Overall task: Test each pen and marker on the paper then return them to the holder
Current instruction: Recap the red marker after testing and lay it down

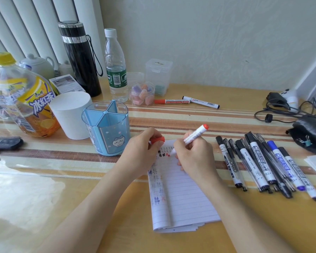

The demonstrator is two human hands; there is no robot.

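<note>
My right hand (193, 156) grips a white marker with a red end (196, 135), its tip touching the top of the lined paper pad (184, 196) beside rows of ink marks. My left hand (144, 152) rests on the pad's upper left corner and pinches the red cap (158, 139). The blue divided pen holder (107, 126) stands empty, just left of my left hand. Several black and blue pens and markers (266, 163) lie in a row to the right of the pad. A red marker (171, 101) and a black marker (201, 102) lie further back.
At the back left stand a tea bottle (24, 99), a white paper roll (71, 114), a black flask (79, 57) and a water bottle (116, 64). A jar of erasers (142, 94), keys (4, 143), a black pouch (310, 134) and cables (281, 110) also sit on the desk.
</note>
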